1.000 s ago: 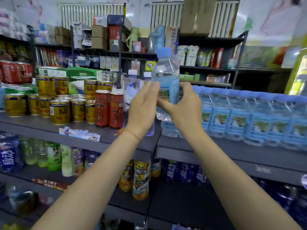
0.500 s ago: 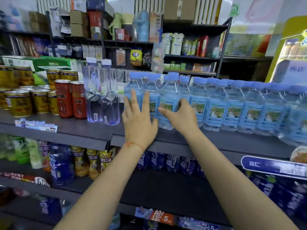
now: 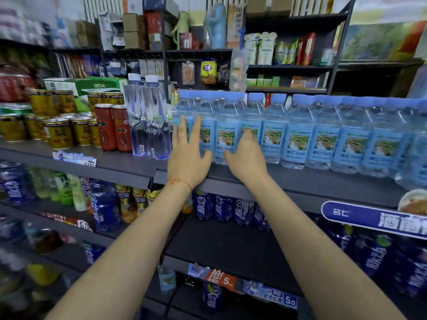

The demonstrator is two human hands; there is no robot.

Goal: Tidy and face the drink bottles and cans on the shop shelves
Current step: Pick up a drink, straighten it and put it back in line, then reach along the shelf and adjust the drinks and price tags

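Observation:
A row of blue-capped water bottles (image 3: 323,135) with blue labels stands along the upper shelf (image 3: 300,181). My left hand (image 3: 188,155) lies flat with straight fingers against the leftmost bottles (image 3: 184,109) of that row. My right hand (image 3: 248,158) holds one water bottle (image 3: 227,125) standing in the front row, thumb on its left side and fingers curled round its right side. That bottle stands upright with its label facing out. The lower parts of the touched bottles are hidden behind my hands.
Two tall clear bottles (image 3: 147,116) stand just left of the water row, then red cans (image 3: 113,128) and yellow cans (image 3: 59,133). Dark blue bottles (image 3: 223,207) fill the shelf below. A blue sign (image 3: 369,218) juts out at the lower right.
A second ago both hands held a water bottle in the air. It now stands in the row, my left hand has flattened against the end bottles, and the view has shifted right.

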